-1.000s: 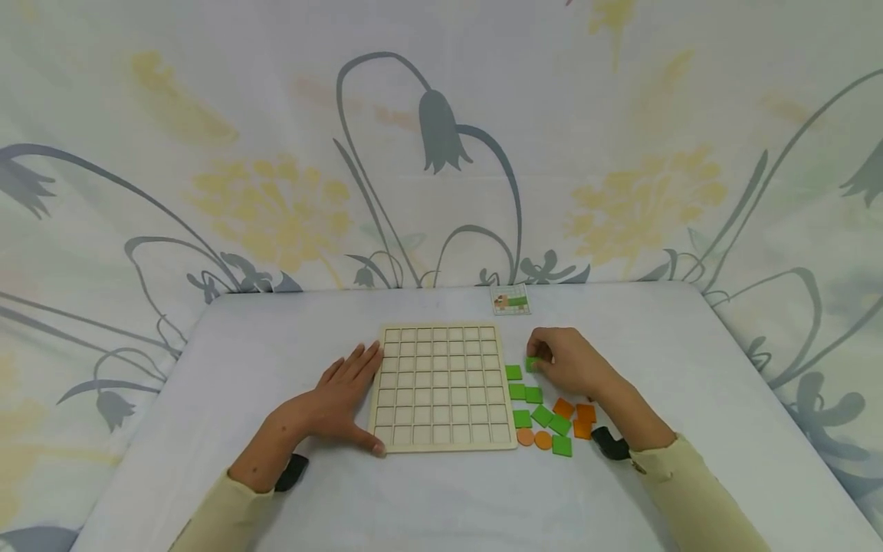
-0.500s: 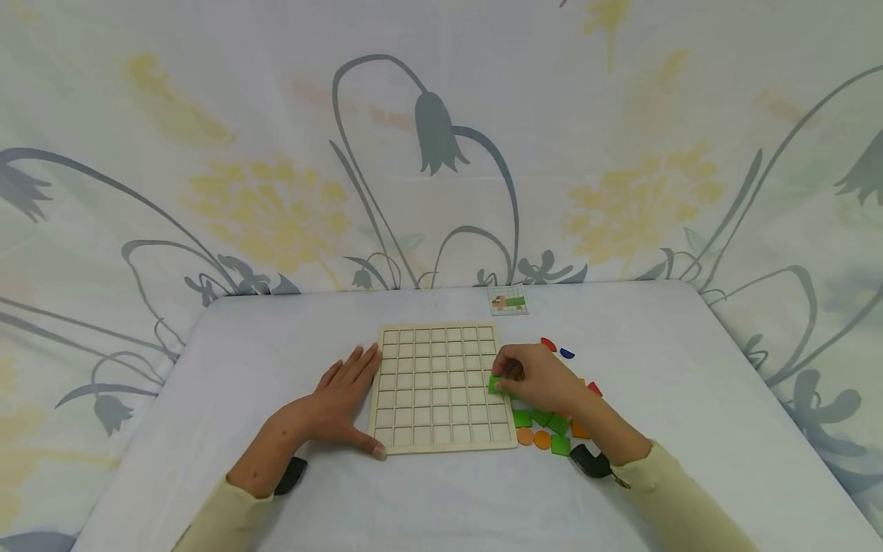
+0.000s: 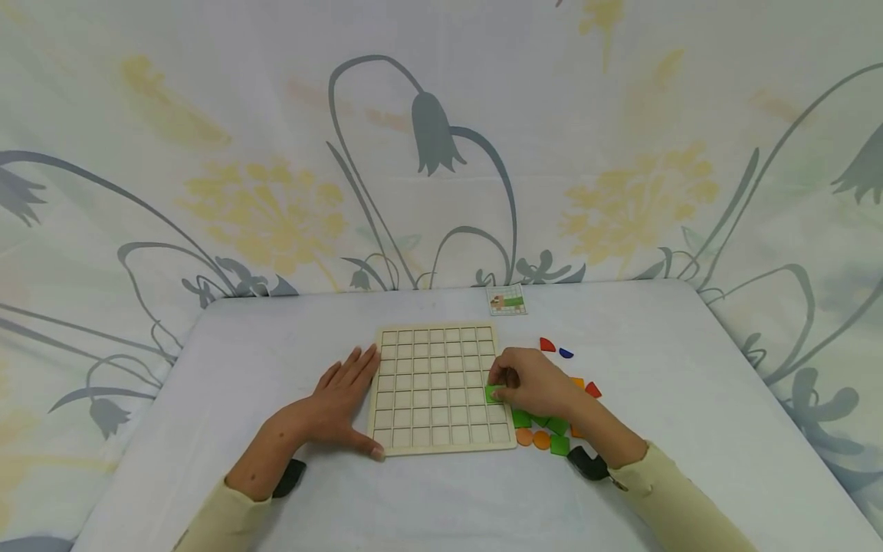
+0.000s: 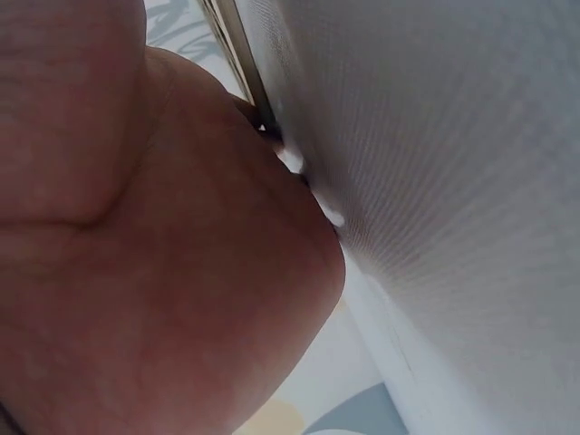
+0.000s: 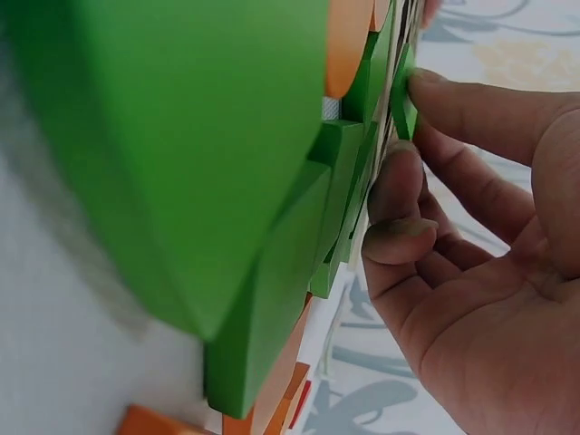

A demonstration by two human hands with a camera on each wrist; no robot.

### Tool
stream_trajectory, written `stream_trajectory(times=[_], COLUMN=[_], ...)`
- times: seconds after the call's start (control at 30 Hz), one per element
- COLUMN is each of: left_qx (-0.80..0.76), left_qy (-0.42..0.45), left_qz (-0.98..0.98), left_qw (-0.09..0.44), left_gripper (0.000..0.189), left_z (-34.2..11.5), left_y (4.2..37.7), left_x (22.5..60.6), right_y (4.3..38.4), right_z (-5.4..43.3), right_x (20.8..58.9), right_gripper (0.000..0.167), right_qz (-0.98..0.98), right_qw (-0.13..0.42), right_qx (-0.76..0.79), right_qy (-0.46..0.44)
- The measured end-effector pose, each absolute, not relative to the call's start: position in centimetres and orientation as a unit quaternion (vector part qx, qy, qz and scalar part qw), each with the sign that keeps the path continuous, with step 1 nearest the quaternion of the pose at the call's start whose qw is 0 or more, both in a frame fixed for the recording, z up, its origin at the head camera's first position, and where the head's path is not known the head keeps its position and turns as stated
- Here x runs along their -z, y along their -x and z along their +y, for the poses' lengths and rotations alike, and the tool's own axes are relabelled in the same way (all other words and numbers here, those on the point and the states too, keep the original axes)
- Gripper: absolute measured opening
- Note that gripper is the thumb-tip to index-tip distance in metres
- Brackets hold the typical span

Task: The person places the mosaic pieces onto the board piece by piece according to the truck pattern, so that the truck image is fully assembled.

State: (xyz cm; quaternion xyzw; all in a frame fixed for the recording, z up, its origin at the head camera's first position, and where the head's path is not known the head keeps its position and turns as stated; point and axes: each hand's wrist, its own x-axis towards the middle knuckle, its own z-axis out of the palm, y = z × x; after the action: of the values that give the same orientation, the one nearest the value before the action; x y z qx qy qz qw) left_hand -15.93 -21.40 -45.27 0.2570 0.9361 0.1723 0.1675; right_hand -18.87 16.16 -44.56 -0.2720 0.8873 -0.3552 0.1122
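A pale wooden grid board (image 3: 441, 451) lies on the white-covered table. My left hand (image 3: 334, 402) rests beside the board's left edge with fingers and thumb spread. The left wrist view shows mostly the palm (image 4: 181, 254), with the fingertips hidden. Over the rightmost column of cells, my right hand (image 3: 534, 383) pinches a green square tile (image 3: 493, 393). In the right wrist view that green tile (image 5: 404, 95) sits between thumb and fingers, against the board; whether it lies flat in a cell I cannot tell.
Right of the board lie several green square tiles (image 3: 560, 446), two orange discs (image 3: 542, 440) and orange squares (image 3: 578, 382), partly under my right arm. Red quarter-round pieces (image 3: 547, 345) and a blue half-round piece (image 3: 566, 353) lie farther out. A picture card (image 3: 507, 300) lies behind the board.
My right hand has brought the green tile left from the loose pieces onto the board's right column, then slightly toward me. Red and blue pieces have come into sight. The left hand stays put.
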Motion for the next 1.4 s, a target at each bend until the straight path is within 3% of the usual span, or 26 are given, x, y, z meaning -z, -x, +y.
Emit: stream_trajectory(times=[0.2, 0.5, 0.67, 0.9, 1.4], left_qx=[-0.173, -0.158, -0.149, -0.156, -0.148], left_qy=[-0.254, -0.258, -0.257, -0.26, -0.244], left_qz=[0.937, 0.941, 0.944, 0.943, 0.948], left_qw=[0.166, 0.15, 0.143, 0.137, 0.142], left_gripper=[0.15, 0.149, 0.149, 0.149, 0.148], left_z=[-21.6, -21.5, -21.5, -21.4, -21.4], left_y=[15.9, 15.9, 15.9, 15.8, 15.7], left_x=[45.5, 45.6, 45.4, 45.3, 45.3], right_y=[19.0, 20.3, 21.0, 21.1, 20.5], right_z=[16.2, 17.8, 18.4, 18.6, 17.9], right_x=[44.6, 44.6, 44.8, 45.1, 44.2], right_gripper=[0.009, 0.01, 0.016, 0.006, 0.012], right_qz=[0.891, 0.919, 0.926, 0.926, 0.922], right_qw=[0.1, 0.02, 0.036, 0.046, 0.085], right_qx=[0.345, 0.312, 0.296, 0.282, 0.308], right_qy=[0.279, 0.241, 0.232, 0.249, 0.219])
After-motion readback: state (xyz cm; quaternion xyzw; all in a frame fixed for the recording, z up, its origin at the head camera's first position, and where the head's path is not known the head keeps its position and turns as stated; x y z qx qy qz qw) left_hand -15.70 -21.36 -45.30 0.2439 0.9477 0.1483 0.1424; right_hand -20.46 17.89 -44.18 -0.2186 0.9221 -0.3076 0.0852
